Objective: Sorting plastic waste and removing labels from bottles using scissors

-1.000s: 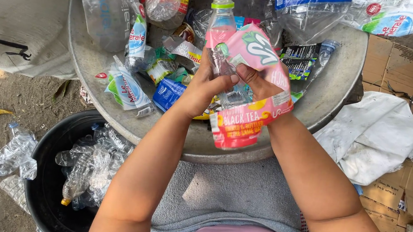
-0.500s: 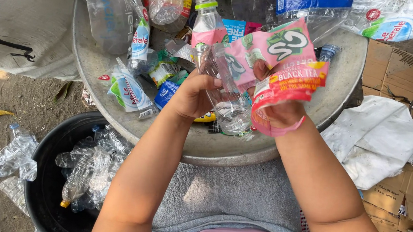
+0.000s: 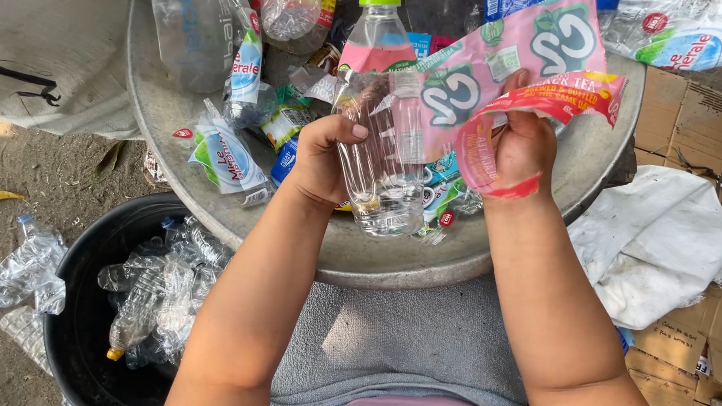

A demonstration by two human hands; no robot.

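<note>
My left hand (image 3: 321,158) grips a clear plastic bottle (image 3: 380,152) with a green neck ring, held upright over a large round metal basin (image 3: 357,251). My right hand (image 3: 518,151) holds the bottle's pink plastic label (image 3: 512,64), which is peeled away to the right and still joined to the bottle near its shoulder. The lower body of the bottle is bare and see-through. Loose labels and wrappers (image 3: 230,157) lie in the basin behind my hands.
A black bin (image 3: 82,309) holding crushed clear bottles (image 3: 158,285) stands at the lower left. More crushed bottles (image 3: 24,274) lie on the dirt beside it. A white cloth (image 3: 654,242) and flattened cardboard (image 3: 715,338) are at the right. Bottles pile at the basin's far side.
My right hand has pulled the pink label up and to the right, off the bottle's body. The bottle has turned more upright in my left hand.
</note>
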